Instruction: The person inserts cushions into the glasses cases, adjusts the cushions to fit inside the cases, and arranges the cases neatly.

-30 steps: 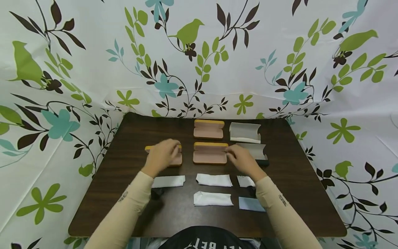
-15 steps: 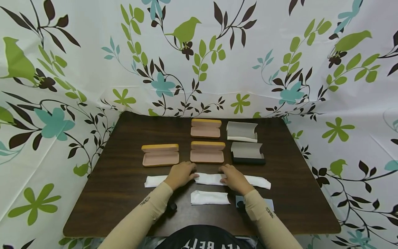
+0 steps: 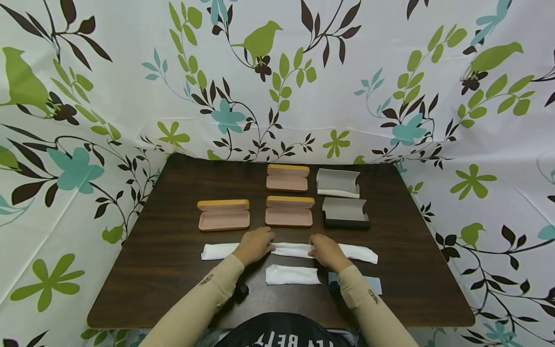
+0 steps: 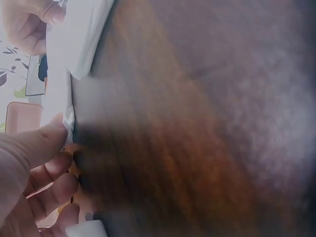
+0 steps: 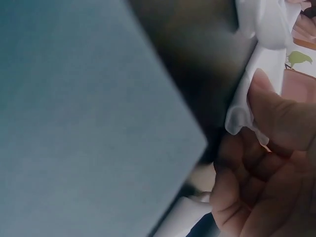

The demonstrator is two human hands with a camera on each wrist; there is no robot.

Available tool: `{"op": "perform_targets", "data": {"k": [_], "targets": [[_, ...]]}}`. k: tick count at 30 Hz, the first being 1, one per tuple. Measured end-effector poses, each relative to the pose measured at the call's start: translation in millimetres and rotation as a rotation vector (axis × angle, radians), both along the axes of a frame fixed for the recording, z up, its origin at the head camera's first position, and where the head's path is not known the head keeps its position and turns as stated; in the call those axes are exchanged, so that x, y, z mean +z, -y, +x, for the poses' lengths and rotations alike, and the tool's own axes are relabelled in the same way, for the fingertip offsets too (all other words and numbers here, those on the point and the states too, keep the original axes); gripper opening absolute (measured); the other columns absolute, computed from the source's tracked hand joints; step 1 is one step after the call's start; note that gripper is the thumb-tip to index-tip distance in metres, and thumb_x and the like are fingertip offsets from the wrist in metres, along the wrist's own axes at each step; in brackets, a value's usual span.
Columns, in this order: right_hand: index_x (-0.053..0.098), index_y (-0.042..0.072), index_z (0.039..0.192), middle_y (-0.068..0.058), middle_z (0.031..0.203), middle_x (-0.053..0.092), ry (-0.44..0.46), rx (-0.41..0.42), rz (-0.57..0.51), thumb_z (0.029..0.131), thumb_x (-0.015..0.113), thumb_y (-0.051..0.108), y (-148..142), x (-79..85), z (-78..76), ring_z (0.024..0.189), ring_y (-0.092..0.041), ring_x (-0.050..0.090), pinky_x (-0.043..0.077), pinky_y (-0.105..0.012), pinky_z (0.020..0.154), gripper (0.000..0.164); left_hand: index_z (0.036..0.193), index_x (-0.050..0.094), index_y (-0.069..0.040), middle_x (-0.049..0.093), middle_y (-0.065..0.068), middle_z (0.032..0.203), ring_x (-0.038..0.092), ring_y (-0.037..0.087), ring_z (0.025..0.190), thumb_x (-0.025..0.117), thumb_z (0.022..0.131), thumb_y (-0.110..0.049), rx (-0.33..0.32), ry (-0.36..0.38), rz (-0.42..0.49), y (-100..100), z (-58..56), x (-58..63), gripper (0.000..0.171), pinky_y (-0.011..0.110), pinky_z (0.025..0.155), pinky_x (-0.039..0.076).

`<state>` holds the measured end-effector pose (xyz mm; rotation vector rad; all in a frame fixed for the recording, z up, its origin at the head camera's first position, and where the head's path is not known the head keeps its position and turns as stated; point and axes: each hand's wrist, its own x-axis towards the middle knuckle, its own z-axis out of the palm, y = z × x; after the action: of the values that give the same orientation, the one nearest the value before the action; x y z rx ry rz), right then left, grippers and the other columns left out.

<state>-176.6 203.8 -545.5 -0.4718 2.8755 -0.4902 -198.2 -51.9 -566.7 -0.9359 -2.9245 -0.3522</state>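
Both hands are on the middle folded white cloth (image 3: 291, 249), which lies crosswise in a row on the table. At its left end my left hand (image 3: 255, 245) pinches the edge, the thumb lying over the cloth in the left wrist view. My right hand (image 3: 328, 251) pinches the right end between thumb and fingers; the right wrist view shows the cloth (image 5: 242, 116) bunched there. Another white cloth (image 3: 217, 251) lies partly behind the left hand, and a third white cloth (image 3: 361, 253) extends past the right hand. Nearer the body lies one more white cloth (image 3: 292, 275).
Behind the cloths stand open yellow eyeglass cases with pink lining: a left one (image 3: 224, 220), a middle one (image 3: 288, 217) and a back one (image 3: 287, 182). A white case (image 3: 338, 183) and a dark case (image 3: 346, 217) stand right. A blue-grey cloth (image 3: 374, 284) lies under the right forearm.
Both hands have moved from the eyeglass cases down and inward to the middle white cloth and now pinch its ends. The cloth looks narrower than half a second ago.
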Motion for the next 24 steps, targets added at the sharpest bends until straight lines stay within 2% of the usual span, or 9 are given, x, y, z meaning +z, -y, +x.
{"op": "perform_targets", "data": {"k": [5, 11, 17, 24], "targets": [[0.066, 0.007, 0.093, -0.006, 0.09, 0.063, 0.033, 0.02, -0.014, 0.086, 0.073, 0.014, -1, 1.7, -1.9, 0.084, -0.024, 0.063, 0.052, -0.041, 0.076, 0.012, 0.086, 0.062, -0.021, 0.059, -0.007, 0.084, 0.06, 0.011, 0.074, 0.072, 0.085, -0.037, 0.004, 0.065, 0.046, 4, 1.0, 9.8, 0.019, 0.03, 0.059, 0.049], [0.065, 0.01, 0.091, -0.002, 0.085, 0.064, 0.093, 0.01, -0.012, 0.088, 0.071, 0.017, -2, 5.8, -8.5, 0.075, -0.017, 0.061, 0.051, -0.037, 0.069, 0.009, 0.077, 0.053, -0.021, 0.051, -0.009, 0.066, 0.046, 0.007, 0.057, 0.07, 0.088, -0.035, 0.016, 0.154, 0.129, 8, -4.5, 15.3, 0.025, 0.027, 0.05, 0.037], [0.063, 0.013, 0.091, 0.0, 0.083, 0.064, 0.124, -0.018, -0.017, 0.089, 0.07, 0.02, -2, 12.6, -18.0, 0.073, -0.015, 0.059, 0.049, -0.037, 0.067, 0.01, 0.086, 0.059, -0.024, 0.055, -0.013, 0.07, 0.046, 0.004, 0.057, 0.067, 0.09, -0.036, 0.014, 0.215, 0.176, 15, -11.0, 13.9, 0.015, 0.025, 0.054, 0.04], [0.064, 0.01, 0.098, 0.0, 0.086, 0.063, 0.102, -0.026, -0.057, 0.09, 0.068, 0.019, -1, 20.1, -31.2, 0.074, -0.014, 0.056, 0.047, -0.035, 0.067, 0.013, 0.09, 0.062, -0.019, 0.06, -0.008, 0.075, 0.048, 0.007, 0.06, 0.067, 0.092, -0.027, 0.019, 0.294, 0.298, 20, -20.7, 22.4, 0.009, 0.027, 0.059, 0.043]]}}
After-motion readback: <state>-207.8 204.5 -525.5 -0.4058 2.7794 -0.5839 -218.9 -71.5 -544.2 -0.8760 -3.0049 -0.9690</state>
